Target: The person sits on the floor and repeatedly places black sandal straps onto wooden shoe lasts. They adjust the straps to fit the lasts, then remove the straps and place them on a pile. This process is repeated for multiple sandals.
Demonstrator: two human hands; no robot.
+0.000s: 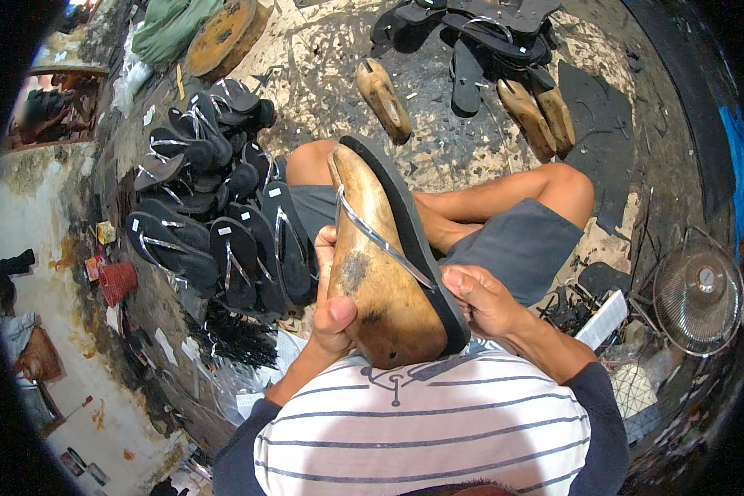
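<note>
Close to my chest is a wooden shoe last point(372, 273), light brown with dark worn patches. A black flip-flop sole point(407, 202) lies along its right side, and a shiny silver strap point(378, 237) crosses the wood. My left hand point(332, 306) grips the last from the left, its thumb pressed on the wood near the heel end. At the sole's right edge, by the strap's end, the fingers of my right hand point(478, 298) are closed in a pinch. What lies between those fingertips is hidden.
Finished-looking black flip-flops point(236, 256) with silver straps pile up at the left. More black sandals point(496, 33) lie at the far side. A single wooden last point(383, 99) and a pair of lasts point(527, 120) rest on the floor. A fan point(698, 289) stands at right.
</note>
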